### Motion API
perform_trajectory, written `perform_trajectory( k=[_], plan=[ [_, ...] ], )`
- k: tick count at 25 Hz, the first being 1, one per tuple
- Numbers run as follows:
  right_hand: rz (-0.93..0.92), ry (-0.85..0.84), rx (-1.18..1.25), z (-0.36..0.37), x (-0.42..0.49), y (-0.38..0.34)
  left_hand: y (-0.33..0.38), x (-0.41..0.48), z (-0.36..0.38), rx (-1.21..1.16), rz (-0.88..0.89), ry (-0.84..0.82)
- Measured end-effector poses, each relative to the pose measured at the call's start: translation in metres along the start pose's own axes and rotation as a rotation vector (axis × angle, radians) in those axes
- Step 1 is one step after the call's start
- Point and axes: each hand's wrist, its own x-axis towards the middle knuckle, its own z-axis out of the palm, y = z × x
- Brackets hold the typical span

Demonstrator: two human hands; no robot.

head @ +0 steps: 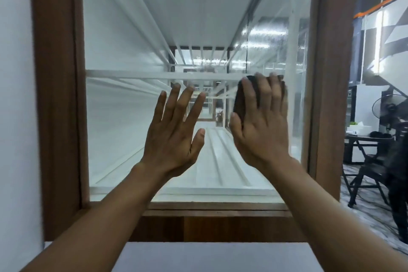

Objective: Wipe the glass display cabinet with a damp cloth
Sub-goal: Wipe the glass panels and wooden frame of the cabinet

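So the glass display cabinet fills most of the frame, with a brown wood frame around an end glass pane and white shelves running away inside. A white crossbar cuts across the middle.

The right hand is centre-right, flat against the pane with fingers straight and close together, pressing a dark cloth onto the glass. The cloth pokes out past the fingertips and along the thumb side, and the rest is hidden under the palm.

The left hand is just beside it, around the centre of the frame, wide open with fingers spread and holding nothing. Can't tell if it actually touches the glass or just hovers in front.

The upper right of the pane looks streaky with reflections.

At the far right edge there's a standing fan, a dark table with small stuff on it, and a folding chair. A plain white surface sits at the bottom centre, between the forearms.
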Motion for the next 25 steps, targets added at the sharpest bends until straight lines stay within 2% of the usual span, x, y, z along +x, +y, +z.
perform_trajectory(
  k=[2,3,4,8,9,13,15,18,19,23,25],
  plan=[
    [-0.331,-0.045,0.049,0.009,0.028,-0.022,-0.014,0.039,-0.009,-0.018,-0.021,0.012],
    [-0.427,-0.073,0.038,0.007,0.041,-0.021,-0.022,0.056,-0.013,-0.013,-0.013,0.012],
    [-0.427,-0.062,0.008,0.002,0.059,-0.011,-0.03,0.071,-0.018,-0.012,0.006,0.007],
    [-0.012,0.093,-0.033,-0.018,0.189,0.025,-0.067,0.158,-0.033,-0.021,0.032,0.008],
    [-0.025,0.106,-0.023,-0.019,0.217,0.018,-0.074,0.182,-0.037,-0.02,0.029,0.014],
    [-0.329,0.036,0.069,-0.013,0.273,-0.019,-0.104,0.261,-0.056,0.008,-0.021,0.015],
    [-0.282,0.046,0.035,-0.021,0.305,-0.006,-0.124,0.296,-0.067,0.008,-0.016,-0.013],
    [-0.035,0.1,-0.016,-0.033,0.365,0.006,-0.147,0.345,-0.081,-0.01,0.018,-0.056],
    [-0.019,0.107,-0.004,-0.034,0.379,0.002,-0.151,0.358,-0.083,-0.021,0.024,-0.061],
    [-0.257,-0.009,0.057,-0.034,0.373,-0.009,-0.158,0.37,-0.091,-0.033,0.029,-0.109],
    [-0.189,-0.022,0.001,-0.046,0.371,0.013,-0.162,0.368,-0.096,-0.037,0.021,-0.136]
  ],
)
